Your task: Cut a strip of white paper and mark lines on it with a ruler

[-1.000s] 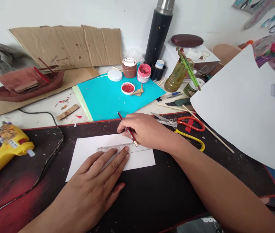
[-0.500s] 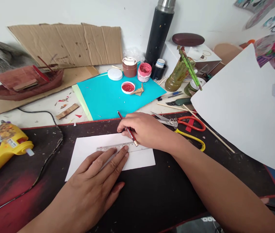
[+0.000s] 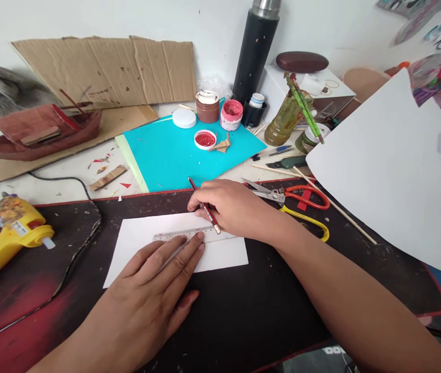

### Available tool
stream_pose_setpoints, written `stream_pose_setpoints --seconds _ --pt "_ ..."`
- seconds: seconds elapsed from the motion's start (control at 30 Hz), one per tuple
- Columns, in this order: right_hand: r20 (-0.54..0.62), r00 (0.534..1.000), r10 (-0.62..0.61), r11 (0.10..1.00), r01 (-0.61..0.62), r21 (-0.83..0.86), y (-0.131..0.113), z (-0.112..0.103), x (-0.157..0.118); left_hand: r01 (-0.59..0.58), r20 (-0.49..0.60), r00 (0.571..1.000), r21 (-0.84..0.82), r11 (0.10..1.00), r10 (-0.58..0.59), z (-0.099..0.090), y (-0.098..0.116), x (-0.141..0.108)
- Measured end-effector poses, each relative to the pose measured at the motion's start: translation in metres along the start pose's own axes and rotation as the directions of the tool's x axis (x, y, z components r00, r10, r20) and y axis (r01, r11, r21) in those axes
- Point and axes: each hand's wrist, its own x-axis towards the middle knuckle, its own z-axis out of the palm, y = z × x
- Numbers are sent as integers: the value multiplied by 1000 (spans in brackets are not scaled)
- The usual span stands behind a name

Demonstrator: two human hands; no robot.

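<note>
A small white sheet of paper [image 3: 130, 235] lies on the black mat, with a clear ruler [image 3: 173, 233] across it. My left hand [image 3: 158, 285] rests flat with its fingers stretched over the ruler and the paper. In my right hand [image 3: 228, 207], a dark red pencil [image 3: 211, 216] is gripped between the fingers, tilted, its upper end pointing away from me. That hand is over the far right edge of the sheet, by the ruler's right part. Red-and-yellow scissors [image 3: 278, 197] lie open just beyond my right wrist.
A yellow glue gun [image 3: 22, 228] with its cable [image 3: 76, 254] lies left. Behind are a cardboard boat [image 3: 41, 132], a blue sheet [image 3: 166, 155] with paint jars [image 3: 208, 107], a black thermos [image 3: 255, 54] and a brush jar [image 3: 280, 124]. A large white sheet [image 3: 391, 171] stands right.
The paper, the ruler and my left hand have shifted very slightly to the left. My right hand and the pencil look unchanged.
</note>
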Motion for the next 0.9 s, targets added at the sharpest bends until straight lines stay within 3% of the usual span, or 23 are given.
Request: stream_pose_setpoints --seconds 0.47,0.9 --pt "3 1000 9 1000 -9 -10 -1 0 0 38 19 999 -33 999 -37 3 1 -6" --pt "-16 1000 -17 1000 17 4 2 2 0 -62 46 997 150 987 55 -1 6 -9"
